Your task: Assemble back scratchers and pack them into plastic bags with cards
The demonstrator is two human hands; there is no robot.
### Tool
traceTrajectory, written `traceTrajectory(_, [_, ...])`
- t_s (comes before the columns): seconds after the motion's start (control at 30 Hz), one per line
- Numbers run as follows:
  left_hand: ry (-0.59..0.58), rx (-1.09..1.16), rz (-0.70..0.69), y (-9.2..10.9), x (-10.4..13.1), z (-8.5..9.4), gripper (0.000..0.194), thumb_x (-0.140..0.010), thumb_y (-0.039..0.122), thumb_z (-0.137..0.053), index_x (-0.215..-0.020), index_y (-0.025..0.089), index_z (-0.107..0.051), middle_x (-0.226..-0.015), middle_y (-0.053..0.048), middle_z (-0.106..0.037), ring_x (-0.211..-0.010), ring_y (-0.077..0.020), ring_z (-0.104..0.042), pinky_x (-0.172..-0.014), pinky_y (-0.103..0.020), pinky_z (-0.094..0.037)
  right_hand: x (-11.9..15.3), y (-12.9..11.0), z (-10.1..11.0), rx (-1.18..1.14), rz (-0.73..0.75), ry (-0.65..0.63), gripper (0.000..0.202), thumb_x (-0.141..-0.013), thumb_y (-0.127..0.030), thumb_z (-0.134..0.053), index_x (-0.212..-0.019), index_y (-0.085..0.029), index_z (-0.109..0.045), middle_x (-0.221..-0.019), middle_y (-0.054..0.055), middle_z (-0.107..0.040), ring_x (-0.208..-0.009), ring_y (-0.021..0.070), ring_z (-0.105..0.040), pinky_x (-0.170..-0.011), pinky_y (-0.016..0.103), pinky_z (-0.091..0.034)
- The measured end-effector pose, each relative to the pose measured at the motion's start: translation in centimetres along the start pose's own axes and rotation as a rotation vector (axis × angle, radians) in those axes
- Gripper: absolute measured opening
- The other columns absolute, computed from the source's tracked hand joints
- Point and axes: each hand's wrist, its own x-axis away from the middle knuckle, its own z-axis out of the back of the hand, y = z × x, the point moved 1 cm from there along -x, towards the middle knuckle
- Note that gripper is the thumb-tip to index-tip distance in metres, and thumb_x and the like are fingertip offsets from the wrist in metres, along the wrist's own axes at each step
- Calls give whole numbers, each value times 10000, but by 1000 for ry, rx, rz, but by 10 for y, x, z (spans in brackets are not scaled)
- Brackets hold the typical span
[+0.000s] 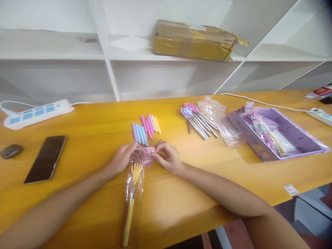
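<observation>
My left hand is closed on the top of a clear plastic bag. Inside the bag lies a yellow back scratcher, its claw-shaped head toward my hands and its handle toward the table's front edge. My right hand pinches the right end of a pink printed card at the bag's top; whether the card is fastened to the bag I cannot tell. Just beyond my hands lie several handle sleeves in blue, pink, purple and yellow. Farther right is a pile of back scratchers with bare metal rods.
Crumpled clear plastic lies beside an open purple box holding wrapped back scratchers. At left are a phone, a dark mouse-like object and a power strip. A taped carton sits on the shelf.
</observation>
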Motion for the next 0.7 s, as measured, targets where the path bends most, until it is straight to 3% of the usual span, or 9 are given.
traceTrajectory(0.17, [-100, -11, 3, 1, 1, -1, 628, -882, 734, -682, -959, 126, -818, -905, -168, -827, -760, -267, -780, -734, -353, -614, -4, 2, 2, -1, -120, 77, 294, -1004, -448, -679, -934, -192, -554, -881, 37, -649, -758, 120, -634, -729, 271, -553])
traceTrajectory(0.37, [-228, -69, -13, 6, 3, 3, 545, -964, 632, -628, -1033, 131, -831, -994, -182, -831, -831, -278, -787, -781, -351, -591, -6, 4, 1, -64, -157, 104, 294, -993, -432, -699, -925, -192, -544, -845, 13, -647, -705, 112, -662, -692, 260, -551])
traceTrajectory(0.7, [-244, -86, 10, 8, 1, 2, 578, -965, 659, -609, -1055, 133, -831, -1030, -205, -831, -830, -297, -790, -783, -379, -593, -9, 3, 3, -8, -117, 111, 281, -1004, -426, -692, -914, -186, -577, -808, 7, -655, -669, 102, -638, -680, 255, -531])
